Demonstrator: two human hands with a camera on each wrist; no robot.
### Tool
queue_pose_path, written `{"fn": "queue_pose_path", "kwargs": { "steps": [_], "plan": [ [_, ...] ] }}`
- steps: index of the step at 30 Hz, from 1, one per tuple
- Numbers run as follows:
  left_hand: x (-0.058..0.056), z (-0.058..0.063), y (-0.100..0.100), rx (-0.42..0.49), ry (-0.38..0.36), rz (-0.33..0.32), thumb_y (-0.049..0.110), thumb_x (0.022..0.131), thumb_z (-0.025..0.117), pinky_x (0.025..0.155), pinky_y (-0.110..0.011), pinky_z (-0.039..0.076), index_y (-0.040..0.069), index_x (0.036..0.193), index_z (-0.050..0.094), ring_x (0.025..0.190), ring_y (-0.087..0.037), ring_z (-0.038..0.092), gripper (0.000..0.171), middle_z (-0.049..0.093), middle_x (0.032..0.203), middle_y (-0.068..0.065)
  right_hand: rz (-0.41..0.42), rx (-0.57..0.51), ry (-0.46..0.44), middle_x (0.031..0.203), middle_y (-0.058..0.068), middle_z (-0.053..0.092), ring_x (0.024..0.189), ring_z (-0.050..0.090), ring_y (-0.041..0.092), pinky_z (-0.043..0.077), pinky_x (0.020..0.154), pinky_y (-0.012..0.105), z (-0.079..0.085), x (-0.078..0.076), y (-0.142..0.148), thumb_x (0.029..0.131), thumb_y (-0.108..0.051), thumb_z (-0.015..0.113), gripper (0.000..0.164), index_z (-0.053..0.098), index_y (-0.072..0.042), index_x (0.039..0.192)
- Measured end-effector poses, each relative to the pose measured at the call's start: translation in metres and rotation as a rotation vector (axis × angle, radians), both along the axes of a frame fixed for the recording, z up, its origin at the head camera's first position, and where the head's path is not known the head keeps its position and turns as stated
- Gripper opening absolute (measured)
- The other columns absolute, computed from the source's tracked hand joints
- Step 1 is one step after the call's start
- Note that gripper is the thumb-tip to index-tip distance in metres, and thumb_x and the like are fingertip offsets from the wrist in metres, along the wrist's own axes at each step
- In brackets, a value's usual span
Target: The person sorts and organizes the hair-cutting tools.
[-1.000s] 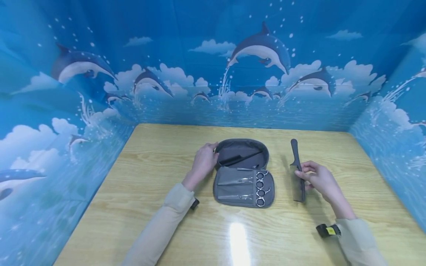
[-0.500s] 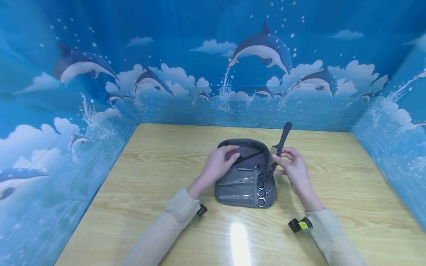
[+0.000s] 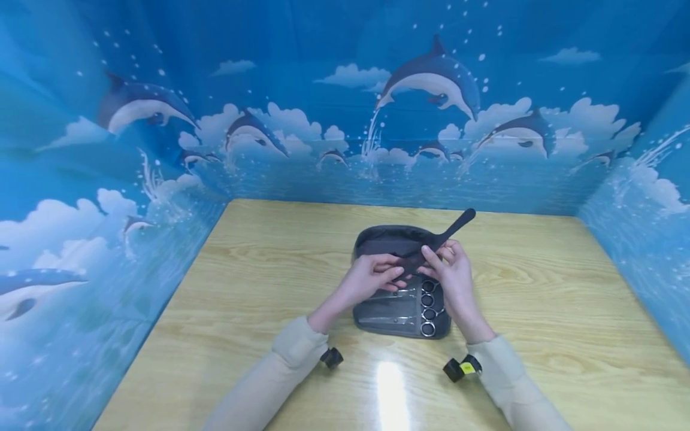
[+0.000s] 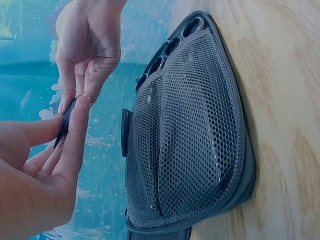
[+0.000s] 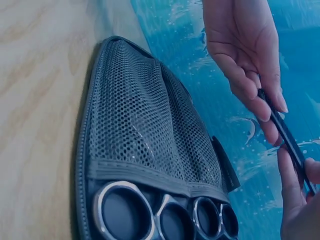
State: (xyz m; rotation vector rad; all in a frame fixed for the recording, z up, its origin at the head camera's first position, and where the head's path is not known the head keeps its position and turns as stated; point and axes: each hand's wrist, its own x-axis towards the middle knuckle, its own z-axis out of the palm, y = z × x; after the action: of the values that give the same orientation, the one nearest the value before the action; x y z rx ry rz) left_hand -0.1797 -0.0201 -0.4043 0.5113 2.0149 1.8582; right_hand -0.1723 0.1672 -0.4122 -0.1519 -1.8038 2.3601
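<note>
Above an open grey zip case (image 3: 377, 320), a dark handled comb (image 3: 456, 224) slants with its handle up and to the right. My left hand (image 3: 369, 278) pinches the comb's lower end between thumb and fingers. My right hand (image 3: 454, 278) holds it near the handle, also between thumb and fingers. From the left wrist, the comb (image 4: 64, 122) appears edge-on between both hands. The case's near flap has mesh pockets (image 5: 135, 110) holding scissors, whose metal finger rings (image 5: 124, 212) stick out. Hands and comb hide much of the deeper half.
The case lies on a light wood-grain table (image 3: 259, 269). A dolphin-patterned blue curtain (image 3: 302, 161) surrounds the table at the back and sides. Beside the mesh pockets, a flat black piece (image 4: 126, 132) juts out.
My right hand has brought the comb leftward from the table's right side to over the case, tilting it. My left hand has left the case's rim and now grips the comb's other end.
</note>
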Motion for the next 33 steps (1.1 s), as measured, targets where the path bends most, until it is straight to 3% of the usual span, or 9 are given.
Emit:
{"fn": "queue_pose_path", "kwargs": {
  "steps": [8,15,22,25,29,31,33],
  "plan": [
    [-0.002,0.002,-0.003,0.121,-0.044,0.119,0.004,0.099,0.064,0.079,-0.031,0.061,-0.011,0.127,0.062,0.092,-0.034,0.075,0.032,0.071,0.112,-0.029,0.094,-0.015,0.087,0.089,-0.001,0.074,0.073,0.074,0.013,0.062,0.072,0.03,-0.005,0.0,0.004,0.099,-0.005,0.065,0.022,0.053,-0.009,0.118],
    [-0.006,0.001,-0.006,0.13,-0.009,0.165,0.003,0.1,0.062,0.078,-0.031,0.061,-0.013,0.126,0.062,0.093,-0.035,0.075,0.031,0.069,0.112,-0.03,0.201,0.087,0.086,0.083,-0.003,0.073,0.076,0.075,0.013,0.062,0.075,0.032,-0.005,-0.002,0.009,0.104,-0.014,0.058,0.021,0.05,-0.001,0.118],
    [-0.011,0.005,-0.019,0.14,-0.058,0.207,0.003,0.1,0.061,0.079,-0.028,0.061,-0.012,0.13,0.06,0.096,-0.033,0.074,0.033,0.066,0.124,-0.028,0.164,0.185,0.059,0.087,-0.006,0.075,0.077,0.074,0.011,0.062,0.075,0.028,-0.002,-0.005,0.026,0.105,-0.009,0.055,0.036,0.045,0.012,0.132],
    [-0.014,0.006,-0.027,0.1,-0.059,0.231,0.004,0.101,0.061,0.078,-0.028,0.061,-0.008,0.132,0.061,0.092,-0.027,0.076,0.034,0.068,0.122,-0.027,0.093,0.29,0.082,0.094,-0.002,0.074,0.082,0.073,0.008,0.061,0.076,0.026,-0.004,-0.009,0.037,0.102,-0.008,0.06,0.038,0.05,0.015,0.13],
    [-0.018,0.004,-0.039,0.032,-0.041,0.267,0.006,0.1,0.063,0.078,-0.032,0.062,-0.004,0.132,0.063,0.083,-0.024,0.077,0.033,0.074,0.104,-0.025,-0.005,0.56,0.083,0.114,0.016,0.071,0.098,0.07,0.015,0.055,0.08,0.014,-0.009,-0.013,0.053,0.098,-0.005,0.065,0.032,0.061,0.01,0.126],
    [-0.02,0.002,-0.045,0.007,-0.042,0.28,0.007,0.1,0.064,0.08,-0.038,0.061,-0.004,0.131,0.064,0.079,-0.023,0.077,0.032,0.075,0.095,-0.024,-0.002,0.675,0.051,0.129,0.024,0.064,0.111,0.067,0.026,0.051,0.085,0.011,-0.011,-0.015,0.06,0.098,-0.005,0.066,0.035,0.06,0.007,0.13],
    [-0.021,0.0,-0.049,-0.003,-0.057,0.28,0.006,0.1,0.064,0.084,-0.046,0.06,-0.005,0.13,0.064,0.075,-0.022,0.076,0.032,0.074,0.093,-0.026,0.046,0.725,0.007,0.141,0.025,0.056,0.124,0.059,0.038,0.052,0.095,0.019,-0.014,-0.016,0.064,0.098,-0.006,0.065,0.043,0.054,0.006,0.138]
  ]
}}
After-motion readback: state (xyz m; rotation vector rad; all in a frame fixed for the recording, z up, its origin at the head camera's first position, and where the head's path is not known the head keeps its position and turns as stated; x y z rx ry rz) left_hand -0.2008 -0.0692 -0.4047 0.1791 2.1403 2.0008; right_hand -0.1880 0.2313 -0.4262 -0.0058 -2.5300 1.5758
